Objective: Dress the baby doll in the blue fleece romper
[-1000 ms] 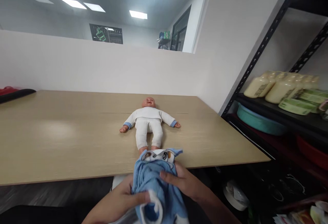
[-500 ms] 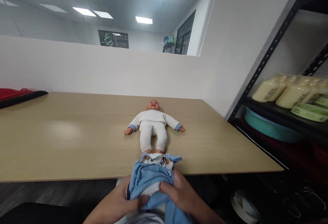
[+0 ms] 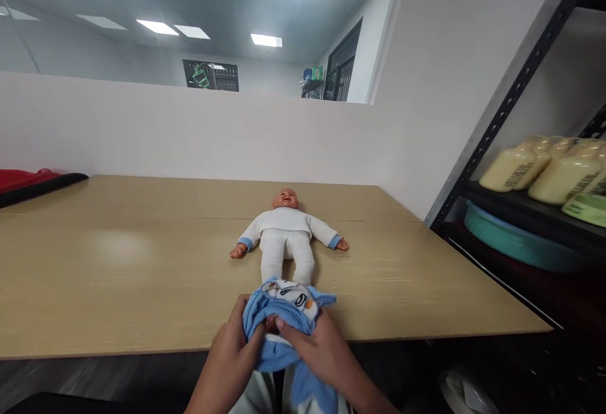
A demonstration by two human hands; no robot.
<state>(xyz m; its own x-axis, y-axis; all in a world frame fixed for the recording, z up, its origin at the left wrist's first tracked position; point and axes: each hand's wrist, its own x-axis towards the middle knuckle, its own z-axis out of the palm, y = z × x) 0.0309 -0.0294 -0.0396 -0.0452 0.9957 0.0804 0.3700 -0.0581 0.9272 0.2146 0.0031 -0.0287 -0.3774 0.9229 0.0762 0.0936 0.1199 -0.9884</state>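
Note:
A baby doll (image 3: 286, 219) in a white top and white trousers lies face up on the table, arms spread, its legs toward me. Over the ends of its legs is a blue terry baby garment (image 3: 277, 357) with a printed cartoon face. My left hand (image 3: 233, 343) grips the left side of the garment, thumb inside the rim of an opening. On the other side, my right hand (image 3: 322, 348) has its fingers closed on the cloth, thumb pointing into that opening. A small brownish bit shows between the thumbs; I cannot tell what it is. The doll's feet are hidden.
The wooden table (image 3: 118, 281) ends just in front of me, with a white wall (image 3: 227, 136) behind it. On the right, a black shelf rack (image 3: 502, 105) holds cream bottles (image 3: 511, 168) and a teal basin (image 3: 516, 237). A red cloth (image 3: 23, 179) lies far left.
Both hands have moved up toward the doll's legs with the garment. The cloth is now bunched closer, its opening turned toward me with my thumbs at the rim. The view shifted slightly.

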